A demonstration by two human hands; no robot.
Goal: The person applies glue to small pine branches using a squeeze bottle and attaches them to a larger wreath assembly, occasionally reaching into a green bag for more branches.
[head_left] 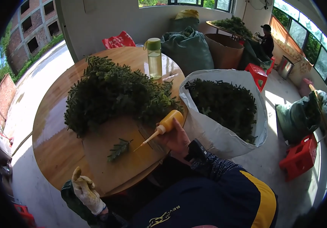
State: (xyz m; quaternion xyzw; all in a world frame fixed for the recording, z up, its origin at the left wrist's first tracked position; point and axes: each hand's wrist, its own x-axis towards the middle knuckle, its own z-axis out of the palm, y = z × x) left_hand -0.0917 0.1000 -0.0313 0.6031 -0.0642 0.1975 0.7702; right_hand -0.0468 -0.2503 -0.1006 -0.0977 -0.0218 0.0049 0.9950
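In my bare right hand (177, 141) is a yellow squeeze bottle (171, 120), tilted so its long thin nozzle points down and left. Below the nozzle tip, a single green artificial pine sprig (119, 149) lies on a brown board (100, 167) on the round wooden table (49, 152). My left hand (86, 192) wears a soiled white glove and is beside the table's near left edge. Its index finger points up, other fingers bend loosely, and nothing shows in it. A large heap of green sprigs (106, 95) spreads behind the board.
A lidded drink bottle (154, 60) stands at the table's far side. Right of the table, a white sack (224, 140) holds more greenery. Green sacks (188, 49), red stools (299, 157) and a brown bin (224, 53) stand around. Another person (266, 40) is at the back right.
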